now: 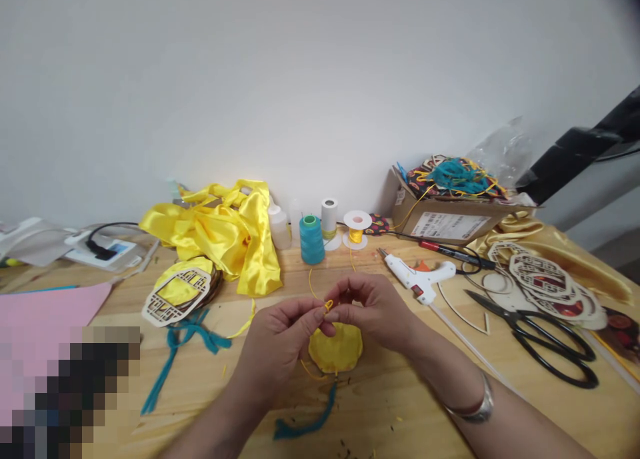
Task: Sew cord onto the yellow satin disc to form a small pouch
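Both my hands meet over the middle of the wooden table. My left hand pinches a thin yellow cord where it forms a small loop. My right hand pinches the same cord from the other side. The cord runs back toward a small spool of yellow cord. Under my hands lies a round yellow fabric piece. A teal tassel strand lies just in front of it.
Yellow satin cloth, a teal thread cone, a white glue gun, black scissors, laser-cut wooden frames and a cardboard box of scraps surround the spot. A teal ribbon and pink sheet lie left.
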Action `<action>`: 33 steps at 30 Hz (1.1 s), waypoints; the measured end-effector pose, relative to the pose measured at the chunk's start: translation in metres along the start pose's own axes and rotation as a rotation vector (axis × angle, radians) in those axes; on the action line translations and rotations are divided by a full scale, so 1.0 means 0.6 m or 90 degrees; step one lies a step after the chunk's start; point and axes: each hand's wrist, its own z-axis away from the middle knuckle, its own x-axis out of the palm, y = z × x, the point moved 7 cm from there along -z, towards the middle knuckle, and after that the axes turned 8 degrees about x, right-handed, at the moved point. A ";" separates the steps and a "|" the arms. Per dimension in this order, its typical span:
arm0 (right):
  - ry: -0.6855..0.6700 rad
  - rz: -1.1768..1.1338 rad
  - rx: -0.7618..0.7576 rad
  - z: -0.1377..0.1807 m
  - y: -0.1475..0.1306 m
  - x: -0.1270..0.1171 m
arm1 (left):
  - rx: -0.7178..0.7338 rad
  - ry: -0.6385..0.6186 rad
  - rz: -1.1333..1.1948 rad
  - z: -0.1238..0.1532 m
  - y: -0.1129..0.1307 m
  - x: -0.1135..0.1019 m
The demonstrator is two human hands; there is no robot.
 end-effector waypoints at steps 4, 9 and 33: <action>-0.020 -0.096 0.038 -0.003 0.008 0.005 | 0.021 0.006 -0.035 0.001 0.002 -0.003; -0.012 -0.099 0.041 -0.005 0.010 0.003 | 0.027 0.014 -0.076 0.001 0.003 -0.007; 0.003 -0.075 0.074 0.000 0.004 -0.001 | 0.140 0.038 -0.235 0.006 0.038 -0.008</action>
